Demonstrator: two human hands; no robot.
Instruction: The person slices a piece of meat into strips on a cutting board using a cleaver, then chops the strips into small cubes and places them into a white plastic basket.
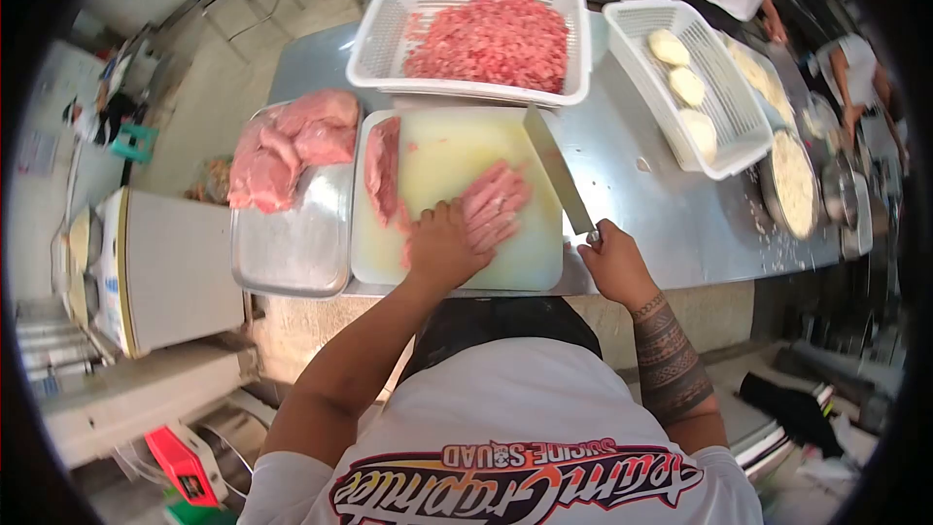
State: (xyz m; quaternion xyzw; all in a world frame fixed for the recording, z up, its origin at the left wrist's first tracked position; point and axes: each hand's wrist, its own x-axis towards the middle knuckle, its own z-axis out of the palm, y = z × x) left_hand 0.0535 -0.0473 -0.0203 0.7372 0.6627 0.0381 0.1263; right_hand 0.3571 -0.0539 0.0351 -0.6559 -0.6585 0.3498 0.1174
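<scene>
My right hand [617, 262] is wrapped round the handle of a broad-bladed kitchen knife [558, 173]. Its blade points away from me along the right side of the cutting board [457, 141]. With fingers bent, my left hand [445, 245] grips the near left side of a bundle of raw meat strips [498, 202] lying on the board. A long uncut piece of meat [383, 170] rests at the board's left. Large raw meat chunks [296, 146] lie at the far end of a metal tray [292, 248], left of the board.
Beyond the board, a white basket [364, 63] holds diced meat [496, 44]. To the right, another white basket [646, 102] contains pale dough-like rounds [687, 86]. A bowl of pale stuff [792, 185] stands at the steel table's [641, 224] right end. Other people work at the far right.
</scene>
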